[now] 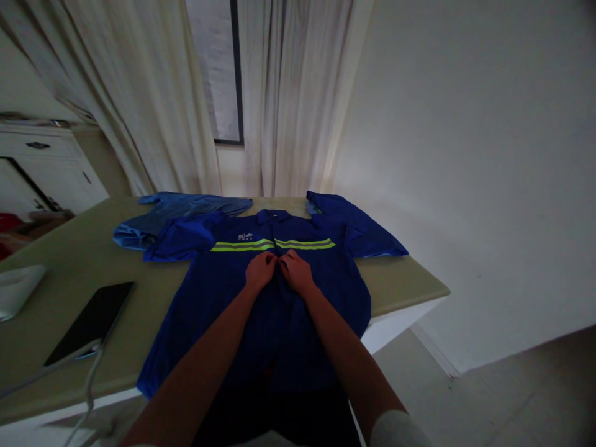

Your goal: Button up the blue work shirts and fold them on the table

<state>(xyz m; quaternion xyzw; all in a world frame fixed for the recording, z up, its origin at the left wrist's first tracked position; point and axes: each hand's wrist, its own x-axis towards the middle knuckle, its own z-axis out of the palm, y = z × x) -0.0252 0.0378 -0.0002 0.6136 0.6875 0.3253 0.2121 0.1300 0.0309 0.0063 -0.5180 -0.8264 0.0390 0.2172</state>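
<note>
Both hands meet at the chest of a dark blue shirt (233,298). The left hand (261,270) and the right hand (296,272) sit knuckle to knuckle and touching, fingers curled under and pinched on the cloth along the front opening. They are just below two yellow-green stripes (274,244) that cross the chest. The fingertips are hidden beneath the knuckles, so what they nip there cannot be made out.

The shirt lies front up, spread on a pale olive surface (405,282), with its collar toward the window and a short sleeve out to each side. Its hem hangs over the near edge. Two bare forearms run up the lower half of the shirt and cover part of it.

A lighter blue garment (172,214) lies rumpled at the far left corner, touching the shirt's sleeve on that side. A dark flat screen device (90,323) rests well to the left near the front edge, with a pale cable (90,379) trailing from its near end over the edge. A white object (16,288), cut off by the frame, sits farther left.

Behind the surface, cream curtains (288,93) hang on either side of a dark-framed window (223,68). A white cabinet (41,161) stands at left and a bare white wall (465,155) at right, with pale floor (512,385) below it.
</note>
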